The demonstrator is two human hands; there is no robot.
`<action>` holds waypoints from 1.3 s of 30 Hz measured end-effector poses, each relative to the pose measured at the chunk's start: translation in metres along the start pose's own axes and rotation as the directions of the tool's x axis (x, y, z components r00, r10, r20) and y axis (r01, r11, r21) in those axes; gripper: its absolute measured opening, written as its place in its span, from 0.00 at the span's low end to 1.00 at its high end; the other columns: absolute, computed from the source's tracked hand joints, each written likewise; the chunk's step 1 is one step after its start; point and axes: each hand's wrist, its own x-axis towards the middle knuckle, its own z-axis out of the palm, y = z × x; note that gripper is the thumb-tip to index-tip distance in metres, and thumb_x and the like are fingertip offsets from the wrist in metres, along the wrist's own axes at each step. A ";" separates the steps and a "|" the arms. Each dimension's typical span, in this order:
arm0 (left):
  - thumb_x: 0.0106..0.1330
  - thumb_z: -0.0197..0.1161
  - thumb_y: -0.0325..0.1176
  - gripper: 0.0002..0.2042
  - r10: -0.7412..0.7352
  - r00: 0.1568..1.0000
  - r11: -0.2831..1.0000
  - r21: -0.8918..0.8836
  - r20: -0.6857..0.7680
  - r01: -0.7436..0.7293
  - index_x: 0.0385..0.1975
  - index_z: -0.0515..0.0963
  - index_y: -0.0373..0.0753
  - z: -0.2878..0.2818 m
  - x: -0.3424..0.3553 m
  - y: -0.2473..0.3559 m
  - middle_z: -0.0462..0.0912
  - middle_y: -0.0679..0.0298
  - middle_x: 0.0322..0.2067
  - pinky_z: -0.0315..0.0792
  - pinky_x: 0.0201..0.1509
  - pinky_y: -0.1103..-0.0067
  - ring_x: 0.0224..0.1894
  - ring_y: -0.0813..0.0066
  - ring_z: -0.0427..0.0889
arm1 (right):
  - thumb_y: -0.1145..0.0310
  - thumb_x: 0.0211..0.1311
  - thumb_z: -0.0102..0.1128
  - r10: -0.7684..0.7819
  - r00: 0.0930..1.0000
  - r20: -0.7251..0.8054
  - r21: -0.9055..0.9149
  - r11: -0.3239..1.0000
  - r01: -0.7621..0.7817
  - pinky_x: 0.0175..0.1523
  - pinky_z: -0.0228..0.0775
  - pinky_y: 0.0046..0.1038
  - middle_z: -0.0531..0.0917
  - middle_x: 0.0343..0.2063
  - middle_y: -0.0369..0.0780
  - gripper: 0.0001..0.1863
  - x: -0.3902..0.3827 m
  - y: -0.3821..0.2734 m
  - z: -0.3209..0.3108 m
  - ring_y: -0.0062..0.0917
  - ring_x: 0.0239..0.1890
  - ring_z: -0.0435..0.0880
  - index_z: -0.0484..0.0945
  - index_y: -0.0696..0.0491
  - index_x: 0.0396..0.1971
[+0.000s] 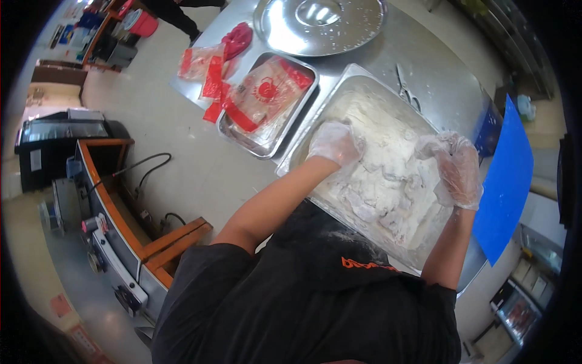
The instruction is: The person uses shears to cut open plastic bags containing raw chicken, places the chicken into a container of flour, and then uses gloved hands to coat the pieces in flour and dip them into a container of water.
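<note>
A large rectangular metal pan [354,70] holds a bed of white flour [379,124]. Lumpy flour-coated pieces [376,197], perhaps meat, lie in the near part of it. My left hand [339,144], in a clear plastic glove, is down in the flour at the pan's left side; its fingertips are hidden. Over the pan's right side is my right hand [458,167], gloved the same way and dusted white. Its fingers are curled closed, and whatever they may hold does not show.
Left of the pan, a smaller metal tray [273,150] holds red-and-clear plastic bags [267,91]. Scissors [407,88] lie beyond the pan, near a big round metal lid [318,27]. A blue sheet [503,182] stands at the right. Someone's dark-clad leg [176,21] is beyond the table.
</note>
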 end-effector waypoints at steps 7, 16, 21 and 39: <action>0.68 0.42 0.50 0.25 0.291 0.941 0.957 -0.065 0.172 -0.284 0.55 0.71 0.38 0.092 0.066 -0.025 0.76 0.48 0.53 0.65 0.60 0.61 0.54 0.50 0.76 | 0.68 0.50 0.61 -0.031 0.996 0.082 -0.414 0.908 0.062 0.44 0.68 0.43 0.79 0.32 0.53 0.11 -0.014 0.030 0.032 0.49 0.39 0.77 0.75 0.58 0.32; 0.61 0.51 0.53 0.28 0.313 0.937 0.946 0.038 0.154 -0.322 0.57 0.72 0.41 0.009 -0.001 -0.009 0.78 0.52 0.51 0.67 0.60 0.68 0.55 0.55 0.76 | 0.70 0.51 0.58 -0.006 1.000 0.012 -0.403 0.915 0.010 0.38 0.69 0.44 0.79 0.26 0.54 0.08 0.005 -0.017 0.024 0.48 0.33 0.80 0.76 0.60 0.26; 0.55 0.58 0.48 0.25 0.143 0.990 0.986 -0.085 0.019 -0.140 0.48 0.79 0.37 0.049 0.008 -0.018 0.82 0.51 0.45 0.72 0.54 0.69 0.49 0.57 0.81 | 0.72 0.52 0.57 -0.039 0.998 0.047 -0.078 0.996 0.042 0.38 0.70 0.41 0.80 0.25 0.51 0.06 0.055 -0.117 0.011 0.43 0.31 0.80 0.77 0.60 0.26; 0.51 0.61 0.32 0.13 0.085 0.996 0.936 -0.346 0.029 -0.070 0.35 0.84 0.36 0.043 -0.001 -0.031 0.84 0.50 0.36 0.78 0.44 0.67 0.40 0.56 0.84 | 0.64 0.62 0.55 0.078 0.730 0.679 0.053 0.987 -0.155 0.41 0.71 0.25 0.83 0.36 0.43 0.13 0.257 -0.116 0.273 0.29 0.33 0.81 0.81 0.56 0.40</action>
